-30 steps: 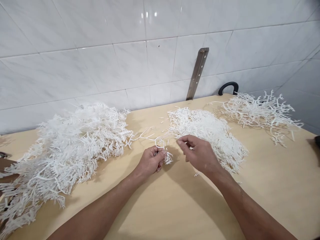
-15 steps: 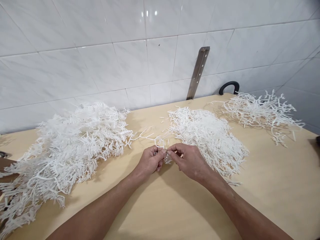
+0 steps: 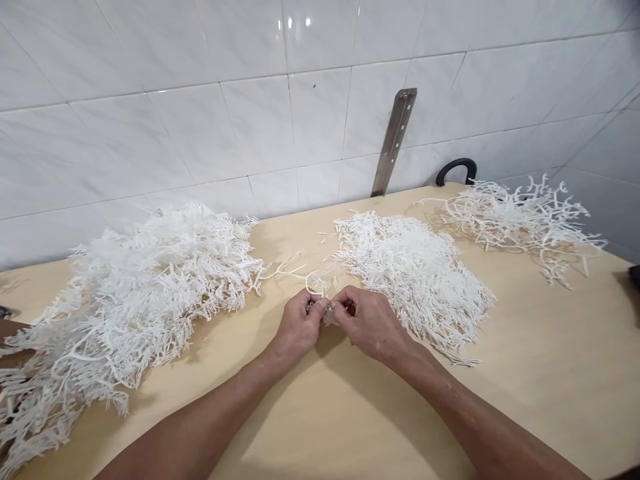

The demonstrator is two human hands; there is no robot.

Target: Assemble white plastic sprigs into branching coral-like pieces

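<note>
My left hand (image 3: 299, 325) is closed on a white branched plastic piece (image 3: 315, 291), one loop of which rises above the thumb. Close beside it, my right hand (image 3: 367, 321) pinches thumb and forefinger together at the same piece; whatever lies between these fingertips is too small to make out. Left of my hands spreads a large heap of white branched pieces (image 3: 170, 280), with thin stems reaching out toward my left hand. Just beyond my right hand lies a pile of short, thin white sticks (image 3: 413, 267).
At the far right sits a looser tangle of bare white stems (image 3: 510, 217). A metal bracket (image 3: 395, 141) stands against the tiled wall (image 3: 250, 127) behind the wooden table (image 3: 310, 427). A black curved handle (image 3: 456, 165) shows at the back edge.
My right fingertips have shifted slightly away from my left thumb, leaving a small gap. Both hands stay over the same spot, and the view has tilted a little.
</note>
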